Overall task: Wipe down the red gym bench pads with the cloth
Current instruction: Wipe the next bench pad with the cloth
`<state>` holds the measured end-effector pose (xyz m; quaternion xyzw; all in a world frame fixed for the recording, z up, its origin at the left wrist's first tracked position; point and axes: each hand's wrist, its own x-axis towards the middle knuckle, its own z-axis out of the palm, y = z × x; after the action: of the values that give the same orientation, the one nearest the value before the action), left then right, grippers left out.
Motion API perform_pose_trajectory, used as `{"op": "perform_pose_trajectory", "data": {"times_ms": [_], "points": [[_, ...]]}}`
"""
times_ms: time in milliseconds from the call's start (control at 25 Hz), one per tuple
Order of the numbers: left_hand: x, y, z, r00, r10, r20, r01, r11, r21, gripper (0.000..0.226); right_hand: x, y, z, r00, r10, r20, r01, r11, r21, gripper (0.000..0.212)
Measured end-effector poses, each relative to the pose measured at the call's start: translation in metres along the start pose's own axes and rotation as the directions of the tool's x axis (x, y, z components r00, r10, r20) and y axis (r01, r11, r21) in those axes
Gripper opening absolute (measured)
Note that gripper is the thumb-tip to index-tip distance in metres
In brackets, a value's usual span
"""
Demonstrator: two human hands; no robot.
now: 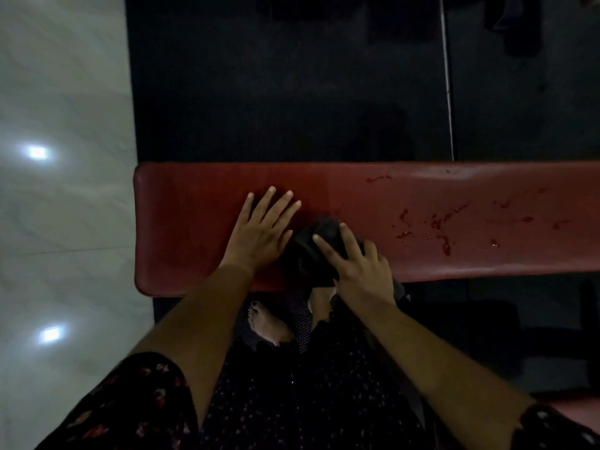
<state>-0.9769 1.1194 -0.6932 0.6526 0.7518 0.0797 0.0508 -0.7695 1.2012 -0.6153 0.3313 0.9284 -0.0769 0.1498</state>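
a dim gym floor, black rubber matting (292, 92) beyond and pale glossy tile (65, 222) to the left, seen from above. a long red bench pad (454, 254) runs left to right across the middle of the view, its rounded end at the left. the left hand (259, 232) lies flat on the pad with its fingers (276, 206) spread and released, holding nothing, apparently bracing. just beside it, to the right, the right hand (363, 271) presses down on a dark bunched cloth (311, 251), fingers draped over and lightly gripping it, near the pad's front edge. dark wet-looking smears (438, 228) (their nature is unclear in this light) lie on the pad farther right, apart from the cloth. the pad's long axis runs toward them, and the right hand is nearer, so the wipe likely needs to travel rightward along the pad. a bare foot (266, 323) and patterned dark clothing (292, 401) show below.
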Motion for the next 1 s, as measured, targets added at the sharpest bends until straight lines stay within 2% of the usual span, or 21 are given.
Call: {"op": "perform_pose_trajectory", "data": {"times_ms": [80,240,320,480,600,680,800,920,1000], "points": [[-0.003,-0.002,0.001,0.999,-0.005,-0.037,0.005,1.0,-0.001,0.057,0.028,-0.001,-0.008,0.997,0.067,-0.041,-0.066,0.998,0.024,0.08],[-0.006,0.001,0.0,0.99,-0.139,0.03,0.139,0.99,0.023,0.065,0.092,0.003,-0.031,0.998,0.065,-0.017,-0.065,0.998,-0.026,0.063],[-0.005,0.002,-0.002,0.987,-0.155,0.051,0.154,0.988,0.013,0.066,0.118,0.009,-0.041,0.996,0.086,0.026,-0.086,0.996,-0.023,0.062],[-0.002,0.003,-0.009,0.985,-0.164,0.053,0.164,0.986,0.01,0.067,0.141,0.019,-0.052,0.97,0.238,0.046,-0.239,0.971,0.013,0.068],[0.006,0.009,-0.011,0.98,-0.19,0.056,0.191,0.981,-0.023,0.064,0.111,0.025,-0.049,0.958,0.269,0.101,-0.274,0.961,0.034,0.074],[0.015,0.013,-0.011,0.984,-0.17,0.058,0.173,0.984,-0.042,0.06,0.074,0.024,-0.044,0.968,0.21,0.139,-0.215,0.976,0.024,0.078],[0.028,0.02,-0.006,0.989,-0.132,0.069,0.136,0.989,-0.06,0.057,0.014,0.018,-0.032,0.954,0.131,0.27,-0.139,0.99,0.013,0.085],[0.028,0.027,-0.004,0.976,-0.189,0.113,0.193,0.981,-0.025,0.06,-0.034,0.016,-0.024,0.949,0.135,0.284,-0.154,0.987,0.047,0.102],[0.025,0.028,-0.004,0.974,-0.185,0.127,0.187,0.982,0.001,0.063,-0.056,0.02,-0.015,0.948,0.104,0.301,-0.112,0.994,0.01,0.104]]}}
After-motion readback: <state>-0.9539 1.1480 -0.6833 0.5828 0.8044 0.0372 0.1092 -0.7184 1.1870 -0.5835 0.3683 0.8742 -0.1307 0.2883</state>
